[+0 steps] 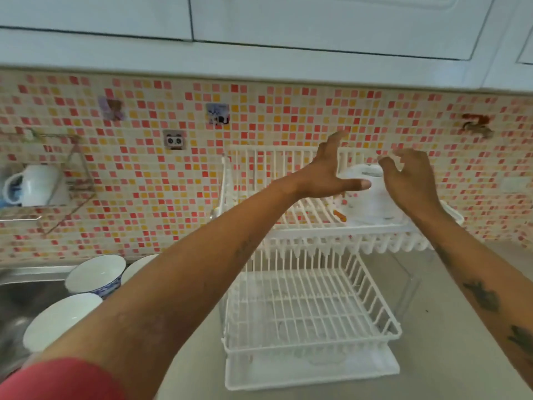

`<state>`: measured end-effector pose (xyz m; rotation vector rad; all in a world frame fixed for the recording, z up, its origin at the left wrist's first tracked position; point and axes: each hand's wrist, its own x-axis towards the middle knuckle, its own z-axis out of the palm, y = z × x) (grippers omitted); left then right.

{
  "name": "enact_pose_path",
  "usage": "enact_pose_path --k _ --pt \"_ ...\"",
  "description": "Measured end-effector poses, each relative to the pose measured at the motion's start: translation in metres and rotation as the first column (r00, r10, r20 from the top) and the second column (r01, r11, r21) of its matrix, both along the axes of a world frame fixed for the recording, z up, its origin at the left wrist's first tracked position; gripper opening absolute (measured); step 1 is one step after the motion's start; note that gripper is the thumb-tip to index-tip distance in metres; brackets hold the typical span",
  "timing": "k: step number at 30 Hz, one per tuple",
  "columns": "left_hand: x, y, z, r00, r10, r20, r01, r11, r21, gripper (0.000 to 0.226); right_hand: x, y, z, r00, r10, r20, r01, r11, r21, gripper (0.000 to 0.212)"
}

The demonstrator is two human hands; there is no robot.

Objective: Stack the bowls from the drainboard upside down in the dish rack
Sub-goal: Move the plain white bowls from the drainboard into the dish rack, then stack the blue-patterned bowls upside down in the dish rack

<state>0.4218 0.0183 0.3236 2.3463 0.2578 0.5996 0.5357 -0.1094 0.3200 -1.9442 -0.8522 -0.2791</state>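
Note:
A white two-tier dish rack [311, 339] stands on the counter. On its upper tier sits a white bowl [372, 197] upside down, with orange marks near its rim. My left hand [331, 171] is open just left of that bowl, thumb stretched toward it. My right hand [409, 180] hovers open on the bowl's right side, fingers curled and apart. Neither hand grips the bowl. Three more bowls stand upright at the lower left: a blue-patterned bowl [95, 275], a plain white bowl [60, 321], and a third bowl [138, 267] partly hidden by my left forearm.
The steel sink [17, 301] lies at the far left. A white mug [34, 184] sits on a wire wall shelf. The lower rack tier holds nothing, with a white drip tray [311, 373] beneath. Grey counter [450, 327] extends to the right. Cabinets hang overhead.

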Motion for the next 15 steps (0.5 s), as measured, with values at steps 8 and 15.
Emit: enact_pose_path --k 8,15 --pt "-0.136 0.066 0.013 0.856 0.398 0.33 -0.272 0.89 -0.366 0.03 -0.13 0.103 0.041 0.918 0.396 0.007 -0.393 0.908 0.143 0.021" --pt "-0.317 0.144 -0.031 0.609 0.763 0.216 -0.472 0.568 -0.674 0.028 -0.302 0.2 -0.001 0.703 0.711 -0.024 -0.71 0.704 0.028 0.041"
